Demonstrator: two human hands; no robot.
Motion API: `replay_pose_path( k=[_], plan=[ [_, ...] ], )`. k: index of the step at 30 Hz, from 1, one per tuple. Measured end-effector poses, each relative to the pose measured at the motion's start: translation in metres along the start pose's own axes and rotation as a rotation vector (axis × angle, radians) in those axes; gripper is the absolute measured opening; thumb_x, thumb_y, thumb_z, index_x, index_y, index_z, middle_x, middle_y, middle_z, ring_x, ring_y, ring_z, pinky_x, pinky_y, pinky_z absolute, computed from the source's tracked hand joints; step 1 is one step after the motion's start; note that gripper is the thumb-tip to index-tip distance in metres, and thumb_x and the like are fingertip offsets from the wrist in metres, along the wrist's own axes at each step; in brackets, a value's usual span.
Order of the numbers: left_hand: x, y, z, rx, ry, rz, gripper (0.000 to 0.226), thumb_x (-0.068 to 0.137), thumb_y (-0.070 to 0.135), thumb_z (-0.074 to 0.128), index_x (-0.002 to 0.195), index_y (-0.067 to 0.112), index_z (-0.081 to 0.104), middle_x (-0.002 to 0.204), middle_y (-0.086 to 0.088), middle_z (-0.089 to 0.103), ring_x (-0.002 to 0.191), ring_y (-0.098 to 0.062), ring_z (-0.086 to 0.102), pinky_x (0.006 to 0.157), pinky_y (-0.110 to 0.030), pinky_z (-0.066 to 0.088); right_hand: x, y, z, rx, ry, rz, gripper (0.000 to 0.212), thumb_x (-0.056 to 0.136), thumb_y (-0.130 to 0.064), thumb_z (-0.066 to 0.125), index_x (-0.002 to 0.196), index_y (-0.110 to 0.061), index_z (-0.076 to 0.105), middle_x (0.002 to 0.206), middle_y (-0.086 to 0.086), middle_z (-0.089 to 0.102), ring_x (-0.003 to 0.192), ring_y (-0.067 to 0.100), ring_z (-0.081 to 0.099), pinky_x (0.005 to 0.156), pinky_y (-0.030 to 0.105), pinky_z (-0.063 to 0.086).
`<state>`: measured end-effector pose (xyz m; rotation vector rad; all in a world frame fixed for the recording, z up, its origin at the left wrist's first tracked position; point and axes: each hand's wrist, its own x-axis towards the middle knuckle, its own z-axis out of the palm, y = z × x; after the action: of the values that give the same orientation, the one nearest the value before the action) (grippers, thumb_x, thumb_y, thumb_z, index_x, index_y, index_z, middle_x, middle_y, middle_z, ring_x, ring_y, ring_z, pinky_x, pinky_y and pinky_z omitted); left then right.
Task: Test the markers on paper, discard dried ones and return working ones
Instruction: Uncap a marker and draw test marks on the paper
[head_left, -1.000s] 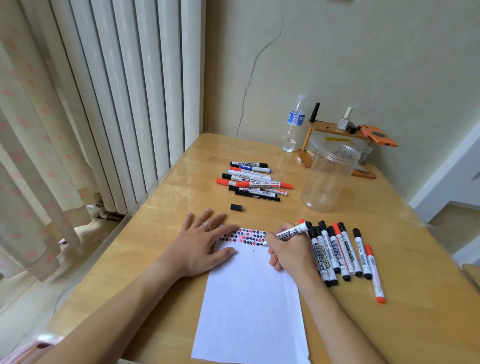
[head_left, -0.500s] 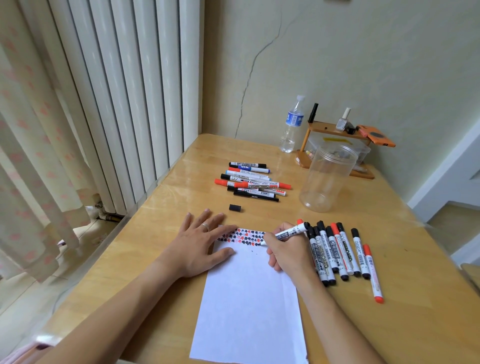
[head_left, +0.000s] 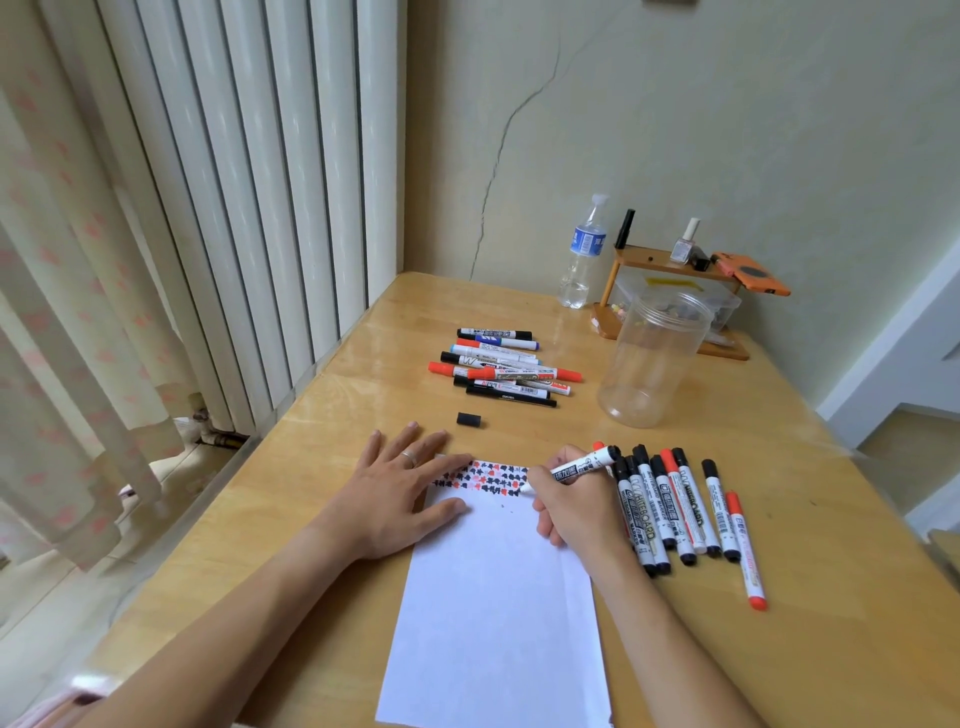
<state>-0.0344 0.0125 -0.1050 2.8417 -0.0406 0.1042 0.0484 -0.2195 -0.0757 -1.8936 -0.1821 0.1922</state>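
A corner of a room with a pale, cracked wall (head_left: 675, 130), tall white vertical radiator panels (head_left: 249, 208) and a patterned curtain (head_left: 67, 312) on the left. Filling the lower view is a light wooden table (head_left: 363, 623). On it, nearest the viewer, lies a white sheet of paper (head_left: 498, 623), lengthwise away from the person, with a band of small black and red test marks (head_left: 491, 475) along its far edge.

A clear, empty plastic jar (head_left: 652, 358) stands upright beyond the paper on the right. Behind it, against the wall, are a small wooden shelf (head_left: 670, 260) and a water bottle (head_left: 583, 252).

The left hand (head_left: 400, 493) lies flat, palm down, fingers spread, pressing on the paper's far left corner; a ring is on one finger. The right hand (head_left: 576, 506) rests on the paper's right edge, fingers closed around an uncapped marker (head_left: 576, 470), whose tip points left and sits at the right end of the test marks.

Just right of that hand, a row of capped black and red markers (head_left: 680, 506) lies side by side on the table. Farther back, near the table's middle, a second pile of markers (head_left: 501, 366) in black, red and blue lies crosswise. Between that pile and the left hand sits a loose black cap (head_left: 468, 419).
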Motion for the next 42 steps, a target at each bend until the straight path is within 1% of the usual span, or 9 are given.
replay_pose_path(
  k=[4,8,10,12,19,24,31,37,42],
  plan=[
    [0.003,0.001,-0.003,-0.096,0.022,-0.030,0.058,0.096,0.075,0.011,0.151,0.060,0.026,0.166,0.024,0.017,0.156,-0.005,-0.005,0.125,-0.051,-0.006,0.002,0.002,-0.001,0.038,-0.012,-0.038,0.020,0.090,-0.015,0.068,0.076,-0.016,0.054,0.058,0.011,0.062,0.040,0.021,0.054,0.040,0.022,0.034],
    [0.015,0.009,-0.008,-0.031,0.158,-0.092,0.060,0.103,0.060,0.008,0.145,0.043,0.046,0.149,0.018,0.049,0.145,-0.013,0.033,0.114,-0.044,0.025,0.002,0.002,-0.003,0.035,-0.060,-0.120,0.012,0.095,-0.020,0.070,0.086,-0.021,0.062,0.053,0.009,0.056,0.043,0.018,0.049,0.040,0.024,0.033],
    [0.027,0.013,-0.009,0.057,0.243,-0.115,0.050,0.106,0.049,0.021,0.145,0.033,0.049,0.140,0.009,0.058,0.129,-0.018,0.051,0.102,-0.040,0.037,0.004,0.003,-0.003,0.048,-0.087,-0.140,0.009,0.096,-0.018,0.071,0.092,-0.024,0.066,0.058,0.006,0.057,0.047,0.018,0.050,0.042,0.025,0.033],
    [0.044,0.016,-0.008,0.052,0.308,-0.113,0.042,0.108,0.035,0.035,0.145,0.025,0.051,0.138,0.003,0.057,0.120,-0.020,0.057,0.095,-0.038,0.042,0.005,0.004,-0.002,0.066,-0.106,-0.143,0.011,0.096,-0.014,0.071,0.094,-0.025,0.070,0.063,0.005,0.058,0.051,0.019,0.050,0.044,0.025,0.032],
    [0.084,0.013,-0.005,0.081,0.267,-0.057,0.034,0.106,0.030,0.045,0.136,0.027,0.060,0.131,0.001,0.060,0.118,-0.021,0.051,0.091,-0.036,0.046,-0.002,-0.004,-0.009,0.152,-0.129,-0.149,0.015,0.100,-0.024,0.063,0.104,-0.032,0.075,0.059,0.014,0.063,0.044,0.022,0.049,0.051,0.030,0.041],
    [0.076,0.016,-0.006,-0.084,0.331,0.012,0.030,0.099,0.010,0.057,0.120,0.028,0.069,0.114,0.006,0.065,0.107,-0.017,0.055,0.087,-0.033,0.049,-0.001,-0.004,-0.009,0.180,-0.110,-0.222,0.007,0.098,-0.013,0.068,0.100,-0.020,0.065,0.093,0.009,0.072,0.046,0.018,0.056,0.044,0.029,0.041],
    [0.041,0.022,0.004,-0.250,0.462,0.098,0.027,0.096,0.006,0.062,0.113,0.026,0.065,0.109,0.013,0.060,0.101,-0.008,0.053,0.080,-0.028,0.049,-0.002,0.000,-0.002,0.137,-0.185,-0.295,0.012,0.091,-0.027,0.069,0.097,-0.019,0.063,0.078,-0.002,0.071,0.051,0.022,0.061,0.047,0.030,0.042],
    [0.036,0.024,0.005,-0.261,0.464,0.152,0.031,0.095,0.003,0.062,0.115,0.026,0.064,0.110,0.013,0.059,0.102,-0.009,0.054,0.082,-0.027,0.048,-0.002,-0.001,-0.004,0.106,-0.233,-0.308,0.009,0.097,-0.010,0.070,0.095,-0.018,0.065,0.071,-0.001,0.068,0.048,0.015,0.057,0.046,0.026,0.041],
    [0.035,0.024,0.005,-0.244,0.465,0.242,0.029,0.094,0.001,0.063,0.114,0.022,0.061,0.112,0.011,0.056,0.103,-0.011,0.054,0.081,-0.026,0.047,0.000,0.001,-0.005,0.085,-0.246,-0.311,0.013,0.088,-0.027,0.076,0.101,-0.026,0.073,0.078,-0.009,0.066,0.058,0.011,0.051,0.052,0.024,0.040]
  ],
)
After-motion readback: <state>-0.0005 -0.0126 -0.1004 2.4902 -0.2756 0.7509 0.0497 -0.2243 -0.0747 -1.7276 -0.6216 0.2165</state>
